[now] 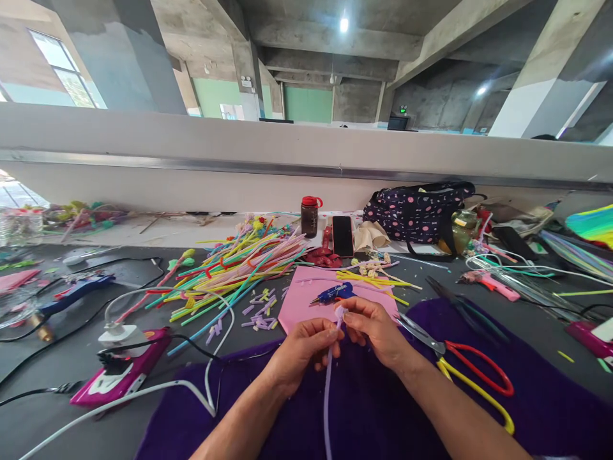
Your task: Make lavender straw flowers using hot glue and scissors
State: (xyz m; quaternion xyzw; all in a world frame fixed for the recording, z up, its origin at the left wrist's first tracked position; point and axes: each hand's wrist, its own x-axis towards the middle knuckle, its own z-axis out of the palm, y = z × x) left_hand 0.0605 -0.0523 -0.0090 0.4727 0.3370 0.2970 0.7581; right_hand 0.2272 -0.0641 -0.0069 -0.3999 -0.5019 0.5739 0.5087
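Between my hands is a lilac fuzzy stem point(328, 396), perhaps a pipe cleaner, hanging down toward me over dark purple cloth point(378, 409). My left hand point(311, 348) pinches it just below its top. At the upper end, my right hand point(366, 326) has its fingers closed on a small pale lilac tip point(340, 313), whose shape is partly hidden by the fingers. Just beyond the hands, a blue glue gun point(335, 292) lies on a pink sheet point(297, 306). Red-and-yellow-handled scissors point(445, 350) rest on the cloth near my right forearm.
A heap of coloured stems point(239, 262) and short cut pieces point(261, 310) lies left of the sheet. A magenta power strip point(143, 367) with cables is at left. Behind stand a brown bottle point(310, 218), a phone point(342, 235) and a patterned bag point(416, 214). Dark pliers point(460, 300) lie at right.
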